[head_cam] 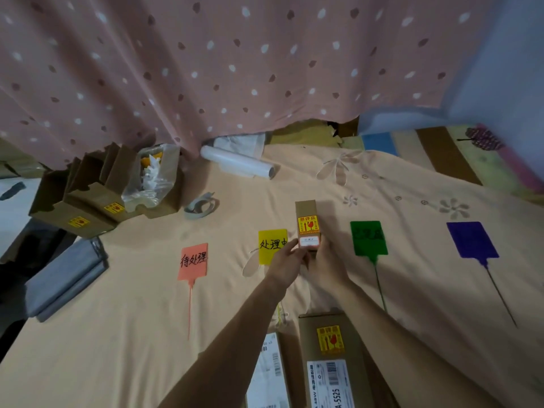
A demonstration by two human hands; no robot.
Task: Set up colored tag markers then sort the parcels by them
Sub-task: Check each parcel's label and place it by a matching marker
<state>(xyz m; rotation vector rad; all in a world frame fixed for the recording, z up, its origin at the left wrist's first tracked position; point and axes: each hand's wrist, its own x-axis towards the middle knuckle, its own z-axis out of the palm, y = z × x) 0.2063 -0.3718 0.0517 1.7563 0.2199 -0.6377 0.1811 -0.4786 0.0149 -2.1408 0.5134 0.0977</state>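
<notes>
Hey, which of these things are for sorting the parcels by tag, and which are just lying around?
For the job: pink tag, yellow tag, green tag, purple tag, held small box, near parcels.
Lying about: tape roll, film roll, grey mailers, plastic bag.

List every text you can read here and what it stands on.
"待处理": pink tag.
"处理中", last character partly covered by the left hand: yellow tag.
"A-5525": white label on the near parcel.
Writing on the green tag, yellow stickers, small label on the held parcel: too blurred to read.
</notes>
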